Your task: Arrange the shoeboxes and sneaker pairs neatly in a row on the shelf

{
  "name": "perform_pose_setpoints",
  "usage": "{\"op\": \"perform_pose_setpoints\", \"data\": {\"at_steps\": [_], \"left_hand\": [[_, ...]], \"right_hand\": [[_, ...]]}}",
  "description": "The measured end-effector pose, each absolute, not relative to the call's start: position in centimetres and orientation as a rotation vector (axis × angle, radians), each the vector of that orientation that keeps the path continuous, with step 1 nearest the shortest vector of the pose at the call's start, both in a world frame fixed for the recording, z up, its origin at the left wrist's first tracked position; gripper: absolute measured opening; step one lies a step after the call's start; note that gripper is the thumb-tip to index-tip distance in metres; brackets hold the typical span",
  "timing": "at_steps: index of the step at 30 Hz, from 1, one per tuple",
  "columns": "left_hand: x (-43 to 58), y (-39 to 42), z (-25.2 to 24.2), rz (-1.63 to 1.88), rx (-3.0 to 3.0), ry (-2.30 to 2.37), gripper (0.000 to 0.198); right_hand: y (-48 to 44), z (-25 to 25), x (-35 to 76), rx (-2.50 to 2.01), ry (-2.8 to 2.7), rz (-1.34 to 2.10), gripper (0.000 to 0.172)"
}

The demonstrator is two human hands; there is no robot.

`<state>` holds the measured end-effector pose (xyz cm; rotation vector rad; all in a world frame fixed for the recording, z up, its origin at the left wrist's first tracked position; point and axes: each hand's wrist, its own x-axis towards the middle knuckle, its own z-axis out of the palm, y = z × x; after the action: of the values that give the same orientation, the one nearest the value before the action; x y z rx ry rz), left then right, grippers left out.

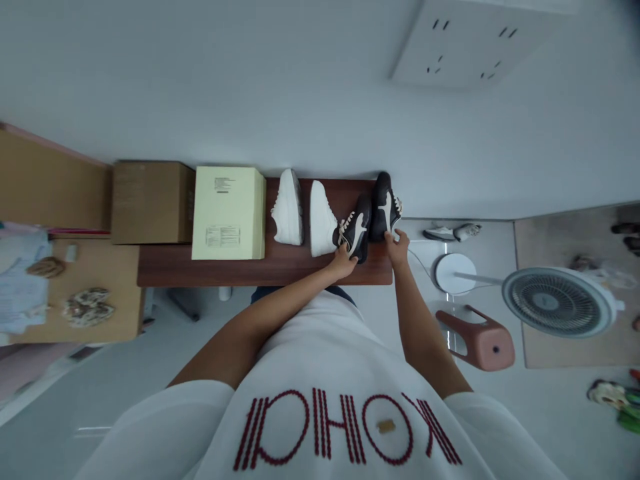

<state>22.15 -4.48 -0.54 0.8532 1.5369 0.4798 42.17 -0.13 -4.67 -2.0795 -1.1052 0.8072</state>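
Observation:
Two black sneakers with white stripes sit at the right end of a dark wooden bench [250, 270]. My left hand [344, 259] grips the heel of the left black sneaker [356, 227]. My right hand [397, 243] holds the heel of the right black sneaker [386, 203], which lies closer to the wall. Left of them stand two white sneakers [305, 210], side by side.
A pale yellow shoebox [229, 212] and a brown cardboard box [150, 201] sit further left on the bench. A light wooden table [100, 280] with small items stands at left. On the floor at right are a standing fan [557, 301], a pink stool [480, 337] and loose shoes [453, 232].

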Motion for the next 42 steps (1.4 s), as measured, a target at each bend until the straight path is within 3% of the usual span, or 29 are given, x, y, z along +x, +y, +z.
{"op": "perform_pose_setpoints", "data": {"at_steps": [2, 7, 16, 28, 35, 42], "left_hand": [[20.6, -5.0, 0.8, 0.468, 1.015, 1.539, 0.06], [11.6, -7.4, 4.6, 0.439, 1.215, 1.332, 0.026], [-5.3, -14.0, 6.9, 0.357, 1.3, 1.874, 0.039], [-24.0, -17.6, 9.0, 0.305, 1.254, 1.924, 0.046], [-35.2, -20.9, 9.3, 0.305, 1.285, 1.969, 0.042], [-40.3, -16.5, 6.4, 0.549, 1.304, 1.958, 0.034]], "right_hand": [[-2.4, -4.2, 41.5, -2.089, -1.13, 0.699, 0.057], [-7.9, -2.5, 38.5, -1.999, -1.292, 0.755, 0.054], [-10.0, 3.3, 24.9, -1.394, -2.2, 1.336, 0.029], [-10.8, 11.0, 4.0, -1.585, -2.727, 1.182, 0.036], [-14.2, 13.9, -0.8, -1.77, -2.39, 1.141, 0.038], [-15.9, 10.5, -3.7, -1.694, -2.246, 1.223, 0.03]]}}
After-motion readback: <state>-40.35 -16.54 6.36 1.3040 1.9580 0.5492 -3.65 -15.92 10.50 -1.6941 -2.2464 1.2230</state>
